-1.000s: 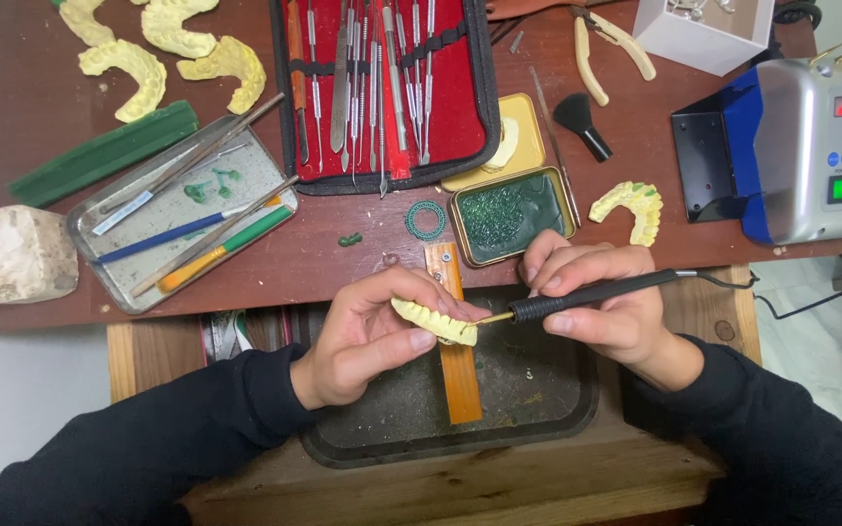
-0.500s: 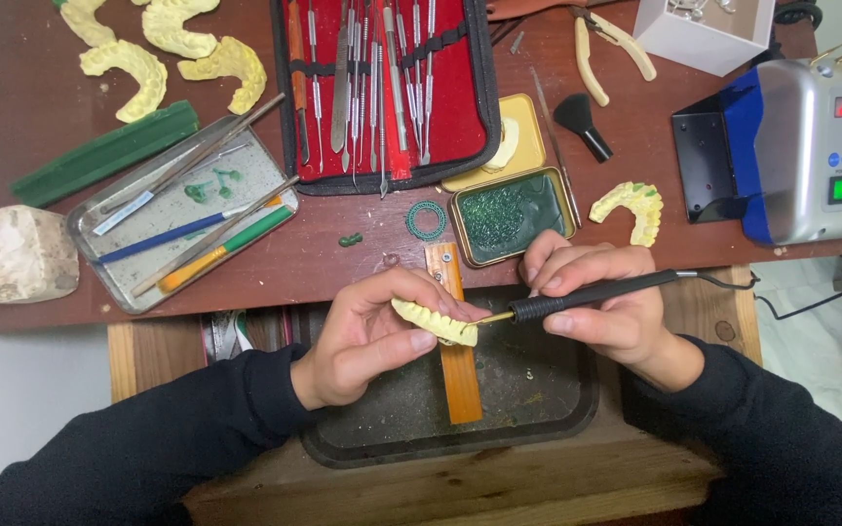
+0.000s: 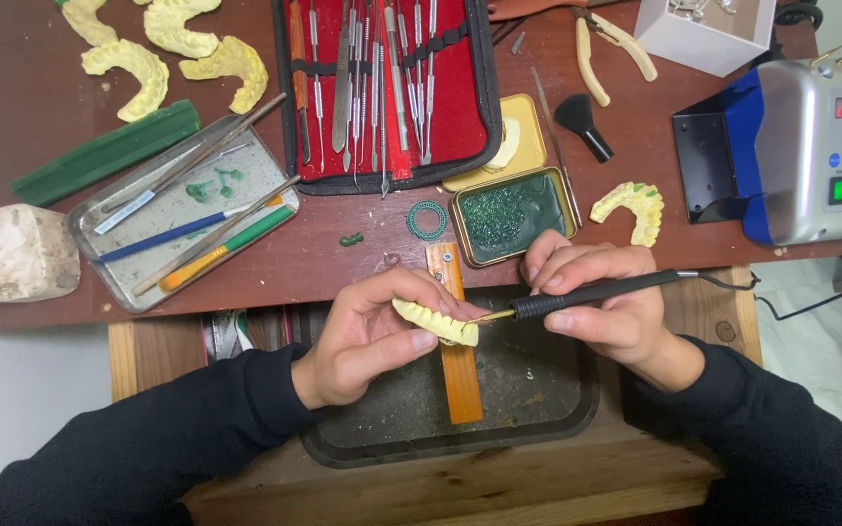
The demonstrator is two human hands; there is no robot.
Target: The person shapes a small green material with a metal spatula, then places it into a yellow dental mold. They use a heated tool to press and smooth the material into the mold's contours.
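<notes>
Two hands: both busy over the dark tray [image 3: 343, 450] below the tabletop [image 3: 31, 156] edge.
Left hand [image 3: 367, 336]: fingers curled around a yellow cast [image 3: 436, 322], held just above the wooden peg [image 3: 458, 360].
Right hand [image 3: 601, 302]: pinching a black corded pen [image 3: 587, 292] like a pencil, its thin tip touching the cast's right end.
Cast: between the two hands, over the tray, beside the peg.
Behind the hands: an open tin [image 3: 507, 216] of green wax, a green ring [image 3: 427, 221], a second cast [image 3: 631, 209] lying to the right.
Left side: metal tray [image 3: 109, 265] with tools, green block [image 3: 99, 154], pale stone lump [image 3: 17, 253], more casts [image 3: 138, 73].
Top: red tool case [image 3: 460, 93] lined with steel instruments, pliers [image 3: 611, 44], black brush [image 3: 582, 122].
Far right: grey and blue machine [image 3: 801, 156] with a lit green button.
</notes>
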